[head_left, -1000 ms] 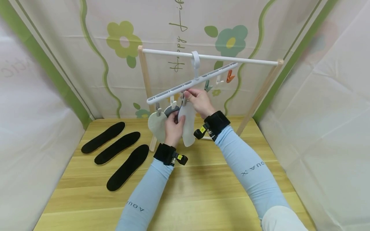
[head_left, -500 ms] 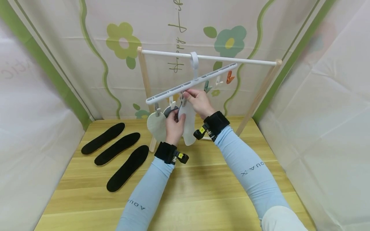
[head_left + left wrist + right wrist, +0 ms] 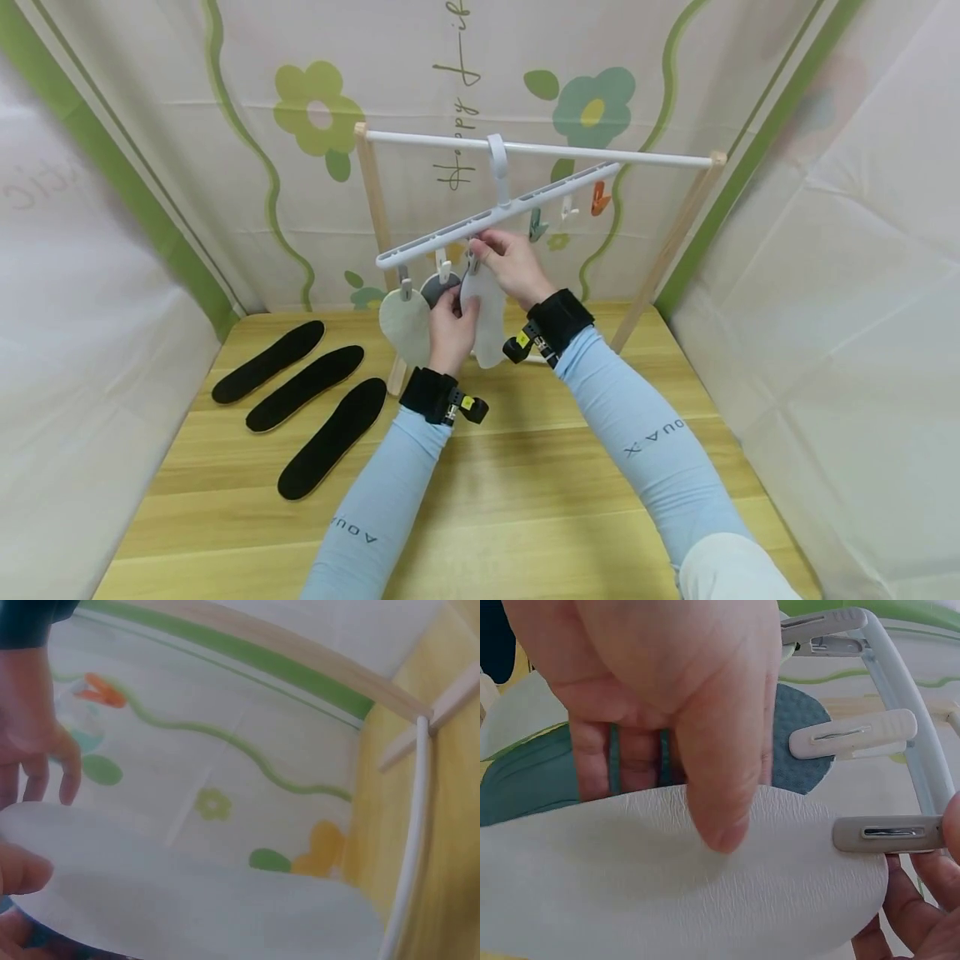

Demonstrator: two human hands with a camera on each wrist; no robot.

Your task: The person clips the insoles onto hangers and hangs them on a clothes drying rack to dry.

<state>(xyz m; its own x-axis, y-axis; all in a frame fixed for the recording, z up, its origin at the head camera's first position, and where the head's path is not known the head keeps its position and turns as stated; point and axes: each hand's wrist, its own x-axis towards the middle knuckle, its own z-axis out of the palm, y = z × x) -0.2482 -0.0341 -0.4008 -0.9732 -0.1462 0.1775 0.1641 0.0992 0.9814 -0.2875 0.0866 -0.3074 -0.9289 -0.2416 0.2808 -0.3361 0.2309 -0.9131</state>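
Observation:
A white insole (image 3: 486, 321) hangs from the grey hanger bar (image 3: 450, 236), its top edge in a grey clip (image 3: 889, 833). My left hand (image 3: 452, 335) pinches this insole by its side, thumb on the white face. My right hand (image 3: 517, 265) grips the grey clip at its upper end; in the right wrist view its fingers reach behind the insole's tip. To the left, a blue-grey insole (image 3: 802, 735) hangs from a white clip (image 3: 853, 735), and a pale insole (image 3: 405, 325) from another grey clip (image 3: 406, 288).
Three black insoles (image 3: 332, 439) lie at the left of the wooden table (image 3: 525, 517). The hanger hooks over the white rod (image 3: 600, 152) of a wooden-legged stand (image 3: 667, 250). Green (image 3: 536, 225), white (image 3: 568, 207) and orange (image 3: 600, 199) clips hang at the bar's right.
The hanger's hook and left end have shifted slightly left. The white insole's lower end has risen a little. Both hands keep their hold.

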